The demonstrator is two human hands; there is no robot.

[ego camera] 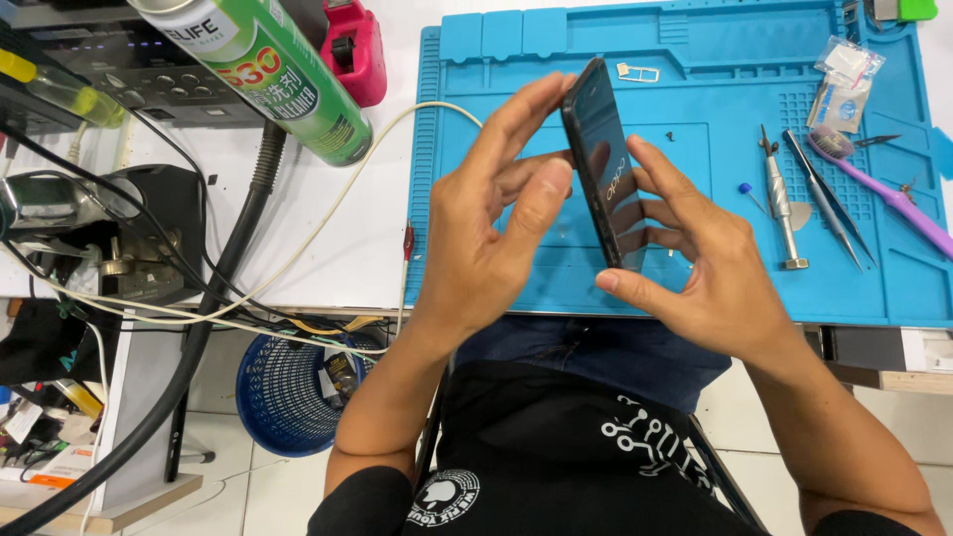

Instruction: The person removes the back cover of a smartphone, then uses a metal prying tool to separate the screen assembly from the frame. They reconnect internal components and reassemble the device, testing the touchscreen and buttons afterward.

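A black smartphone (606,164) is held on edge, tilted, above the blue silicone work mat (715,89). My left hand (491,218) grips its left side, thumb pressed near the phone's edge and fingers reaching up along it. My right hand (695,258) cups the glossy back from the right, fingers spread against it and thumb under the lower end. Both hands hover over the mat's near edge.
On the mat's right lie a metal screwdriver (779,199), tweezers (829,199), a purple brush (884,194), small plastic bags (844,79) and a card tray (637,71). A green spray can (273,69), a red tool (352,50), cables and a blue basket (288,392) are left.
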